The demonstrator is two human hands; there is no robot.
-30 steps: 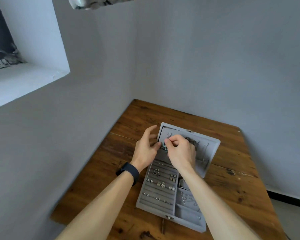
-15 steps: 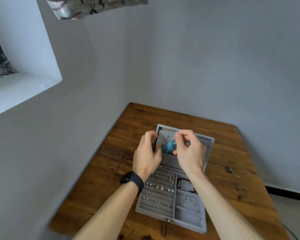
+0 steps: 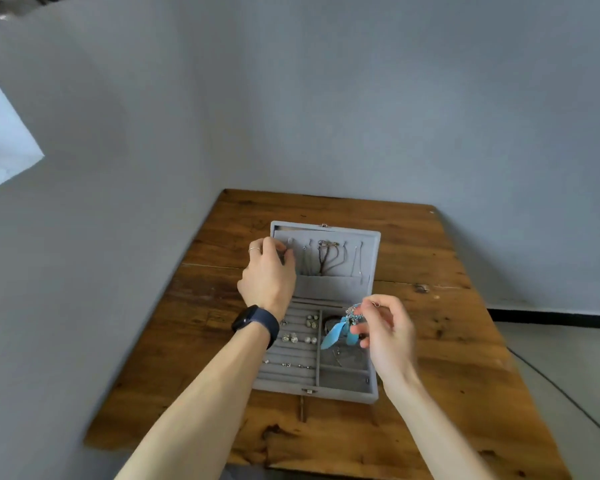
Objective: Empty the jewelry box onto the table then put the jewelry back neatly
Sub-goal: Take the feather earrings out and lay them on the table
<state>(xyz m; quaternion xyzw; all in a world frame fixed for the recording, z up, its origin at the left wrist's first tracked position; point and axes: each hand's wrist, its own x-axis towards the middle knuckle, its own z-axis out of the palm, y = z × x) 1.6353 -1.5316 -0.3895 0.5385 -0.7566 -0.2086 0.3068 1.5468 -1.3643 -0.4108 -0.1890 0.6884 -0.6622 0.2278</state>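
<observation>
A grey velvet jewelry box (image 3: 370, 393) lies open on the wooden table (image 3: 447, 358). Its raised lid (image 3: 333, 284) carries hanging necklaces (image 3: 326, 259). The tray below holds rows of rings and earrings (image 3: 300, 336) on the left and chains in compartments on the right. My right hand (image 3: 387, 332) pinches a blue feather earring (image 3: 340, 329) by its hook, above the right side of the tray. My left hand (image 3: 269, 277) is at the lid's left edge with curled fingers; what they hold is hidden.
The table stands in a corner between grey walls. A white window ledge (image 3: 4, 147) juts out at the left. A dark cable (image 3: 565, 396) runs over the floor to the right of the table.
My right hand has come away from the lid with the blue feather earring, moving down and to the right over the tray. The left hand stays at the lid. The view has tilted down.
</observation>
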